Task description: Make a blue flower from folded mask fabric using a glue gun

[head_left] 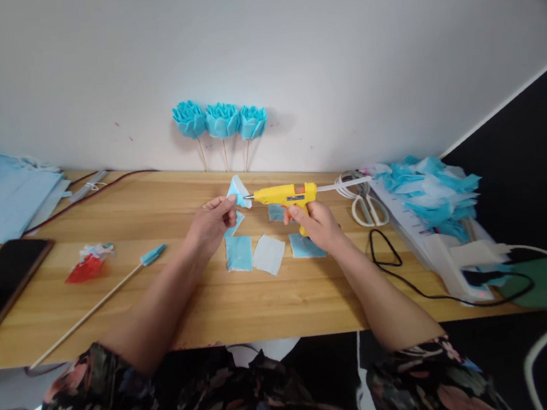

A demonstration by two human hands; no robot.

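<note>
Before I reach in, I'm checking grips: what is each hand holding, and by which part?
Right hand: the glue gun, by its handle. Left hand: a triangular piece, near its lower left corner.

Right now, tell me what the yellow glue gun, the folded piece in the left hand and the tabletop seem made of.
Glue gun: probably hard plastic, smooth, by its molded yellow body. Folded piece: thin paper or nonwoven cloth, matte, by its crease and dull surface; which one, I can't tell. Tabletop: wood or woodlike laminate, apparently satin, by its grain.
</note>
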